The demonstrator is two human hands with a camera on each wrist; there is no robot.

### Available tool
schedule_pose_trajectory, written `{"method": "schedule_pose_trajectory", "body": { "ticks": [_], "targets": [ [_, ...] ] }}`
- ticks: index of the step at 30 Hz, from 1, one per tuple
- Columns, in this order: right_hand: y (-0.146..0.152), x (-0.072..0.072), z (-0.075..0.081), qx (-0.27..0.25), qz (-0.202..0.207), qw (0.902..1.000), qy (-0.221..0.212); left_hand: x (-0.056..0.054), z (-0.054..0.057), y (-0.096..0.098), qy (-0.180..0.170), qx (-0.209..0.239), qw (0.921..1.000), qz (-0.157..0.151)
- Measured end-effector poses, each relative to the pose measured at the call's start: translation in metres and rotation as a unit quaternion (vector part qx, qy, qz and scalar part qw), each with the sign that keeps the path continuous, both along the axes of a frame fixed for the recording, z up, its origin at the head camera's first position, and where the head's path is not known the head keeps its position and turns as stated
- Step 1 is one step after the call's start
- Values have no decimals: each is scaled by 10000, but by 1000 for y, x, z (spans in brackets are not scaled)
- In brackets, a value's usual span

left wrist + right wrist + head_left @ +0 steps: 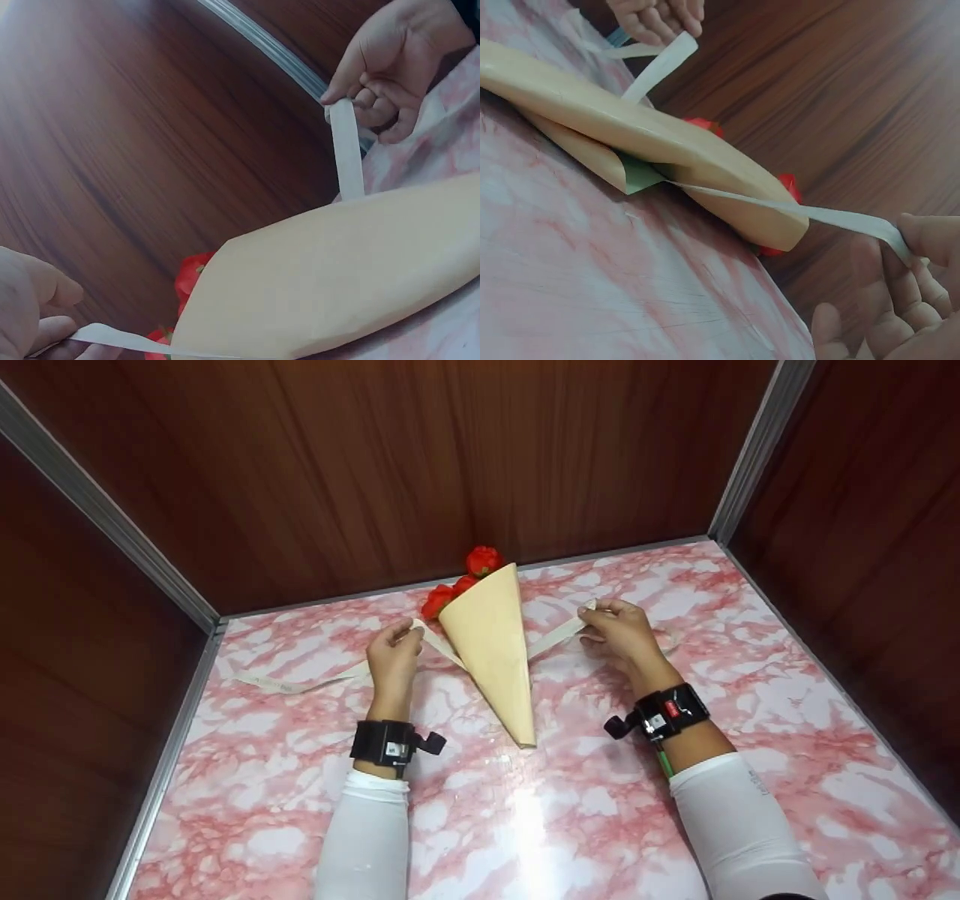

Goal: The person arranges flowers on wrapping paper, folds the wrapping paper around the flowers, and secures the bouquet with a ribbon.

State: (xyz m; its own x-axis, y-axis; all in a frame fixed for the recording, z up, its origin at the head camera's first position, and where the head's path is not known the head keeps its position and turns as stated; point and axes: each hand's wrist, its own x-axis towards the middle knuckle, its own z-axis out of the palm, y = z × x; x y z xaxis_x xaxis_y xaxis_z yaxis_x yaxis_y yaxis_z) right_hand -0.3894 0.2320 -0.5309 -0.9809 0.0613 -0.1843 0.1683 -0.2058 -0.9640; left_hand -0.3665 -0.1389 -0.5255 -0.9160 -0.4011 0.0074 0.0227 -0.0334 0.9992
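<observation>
A cone of cream wrapping paper (491,649) lies on the table with its narrow tip toward me. Red artificial flowers (484,561) stick out of its wide far end. A whitish ribbon (553,637) passes beneath the cone and comes out on both sides. My left hand (394,660) pinches the ribbon left of the cone, and its loose end trails leftward over the table. On the other side my right hand (622,634) pinches the ribbon between thumb and fingers, lifted above the table. In the right wrist view, a folded paper flap (641,176) shows a green inner face.
The table (262,810) has a red and white marbled top. Dark wood panels (375,472) with metal edge strips (757,450) stand at the back and both sides. Each wrist wears a black strap (671,711).
</observation>
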Motion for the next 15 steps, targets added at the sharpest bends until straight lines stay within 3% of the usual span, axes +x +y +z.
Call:
{"method": "schedule_pose_trajectory", "body": {
  "ticks": [4,6,11,15],
  "targets": [
    [-4,-1,0,-121,-257,9982,532,0,1,1,152,499,9986,72],
    [-7,0,1,-108,-364,9958,833,1,3,5,266,518,9983,92],
    [-18,6,9,74,-738,9876,1385,8,9,22,699,-186,9972,-210],
    [-27,11,15,484,-1050,9767,1809,16,16,36,1213,-838,9861,-772]
  ]
}}
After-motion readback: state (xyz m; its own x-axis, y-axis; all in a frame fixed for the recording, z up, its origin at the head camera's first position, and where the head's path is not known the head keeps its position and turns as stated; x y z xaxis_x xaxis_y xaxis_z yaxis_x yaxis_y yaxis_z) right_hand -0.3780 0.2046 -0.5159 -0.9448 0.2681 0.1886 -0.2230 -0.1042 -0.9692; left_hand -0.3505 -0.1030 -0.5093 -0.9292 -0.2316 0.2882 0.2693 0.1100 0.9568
